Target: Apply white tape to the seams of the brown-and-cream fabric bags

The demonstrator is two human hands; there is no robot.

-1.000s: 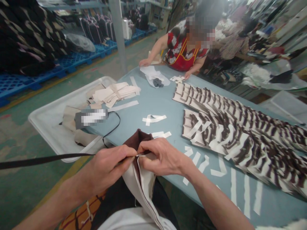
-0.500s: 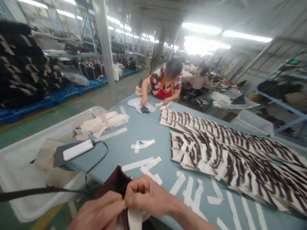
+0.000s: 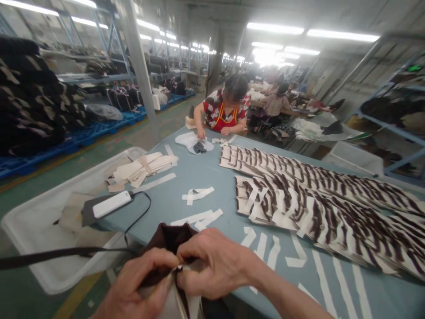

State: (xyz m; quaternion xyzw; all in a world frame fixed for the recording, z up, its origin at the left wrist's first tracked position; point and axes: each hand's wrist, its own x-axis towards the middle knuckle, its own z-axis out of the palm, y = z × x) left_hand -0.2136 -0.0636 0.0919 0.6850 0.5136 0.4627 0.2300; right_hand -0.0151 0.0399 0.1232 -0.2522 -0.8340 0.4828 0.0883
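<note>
A dark brown and cream fabric piece (image 3: pixel 172 235), folded like an open pouch, is at the near edge of the table. Fingers and thumb of my left hand (image 3: pixel 141 283) pinch its edge on the left. Right beside them, my right hand (image 3: pixel 214 263) is closed on the same edge, fingertips nearly meeting the left ones. A small dark spot shows between the two thumbs; what it is cannot be made out. The lower part of the fabric runs out of the picture. White strips (image 3: pixel 199 218) lie on the table just beyond my hands.
On the blue-grey table (image 3: pixel 206 175) two long rows of cream and brown fabric pieces (image 3: pixel 299 212) extend rightward. A white power bank (image 3: pixel 112 204) with a cable and a cream stack (image 3: pixel 142 170) are left, above a white bin (image 3: pixel 29 248). A co-worker (image 3: pixel 224 108) leans over the far end.
My hands have turned the fabric piece so that its brown opening faces up more widely, and the right hand has risen slightly. The co-worker's hand on the right has shifted a little.
</note>
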